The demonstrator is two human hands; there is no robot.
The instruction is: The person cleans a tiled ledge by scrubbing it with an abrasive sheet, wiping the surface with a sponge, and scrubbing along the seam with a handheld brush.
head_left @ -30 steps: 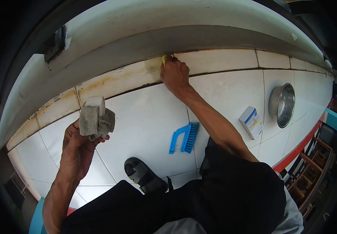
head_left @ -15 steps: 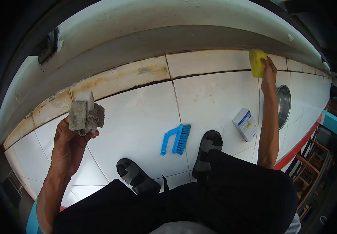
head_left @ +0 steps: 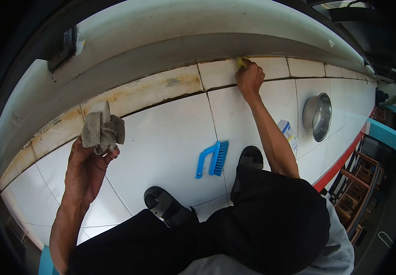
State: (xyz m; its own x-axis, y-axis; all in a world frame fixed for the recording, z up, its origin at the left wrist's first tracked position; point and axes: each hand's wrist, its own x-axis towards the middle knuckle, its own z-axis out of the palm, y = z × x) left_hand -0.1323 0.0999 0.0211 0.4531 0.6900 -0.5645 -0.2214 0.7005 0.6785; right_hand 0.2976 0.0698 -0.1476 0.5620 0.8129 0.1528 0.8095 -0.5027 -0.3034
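Observation:
My left hand (head_left: 88, 167) is closed on a crumpled grey cloth (head_left: 108, 135), from whose top a white block (head_left: 100, 111) sticks out. Behind them runs a baseboard of white tiles (head_left: 143, 90) with yellow-brown stains on its left part. Farther right, my right hand (head_left: 250, 78) presses a yellow sponge (head_left: 241, 61) to a cleaner stretch of the baseboard. Most of the sponge is hidden by the fingers. A blue scrub brush (head_left: 213, 159) lies on the floor tiles between my hands, touched by neither.
A steel bowl (head_left: 318, 117) stands on the tiled floor to the right. Beside my right forearm, a white and blue box (head_left: 289, 134) is partly covered. My sandalled feet are near the brush. A red edge (head_left: 328, 173) borders the floor, with wooden furniture (head_left: 360, 188) beyond.
My right hand has swept left along the baseboard with the yellow sponge, and the forearm now partly covers the box. My left hand keeps its hold, nearly still. The view has shifted slightly.

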